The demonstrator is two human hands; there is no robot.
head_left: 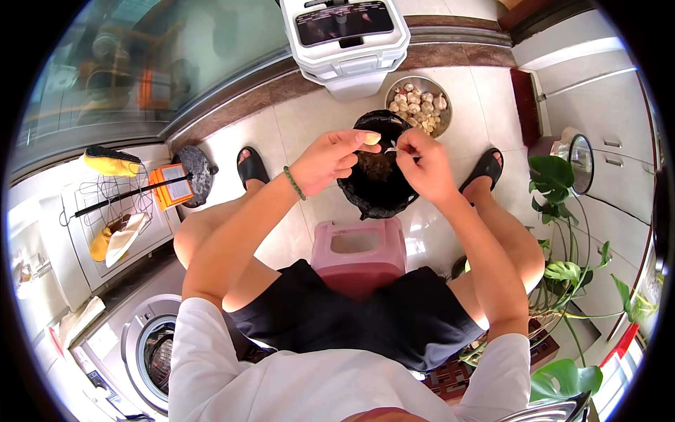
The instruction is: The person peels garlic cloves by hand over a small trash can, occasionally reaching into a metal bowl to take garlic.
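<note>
My left hand [329, 160], with a green beaded bracelet at its wrist, pinches a pale garlic clove [372, 138] between thumb and forefinger. Close to it on the right, the fingers of my right hand [422, 160] are pinched together on a small whitish scrap of garlic skin [391, 148]. Both hands are above a bin lined with a black bag [370, 205], which has brownish scraps [376, 166] inside. Just beyond the bin, a metal bowl [448, 119] holds several garlic bulbs [420, 98] and loose cloves.
A pink plastic stool [358, 264] stands between my legs. At the back is a white appliance [346, 42] with a dark panel. Potted plants [552, 177] and cabinets [598, 116] line the right side; a washing machine [133, 344] and a wire rack [112, 190] are at left.
</note>
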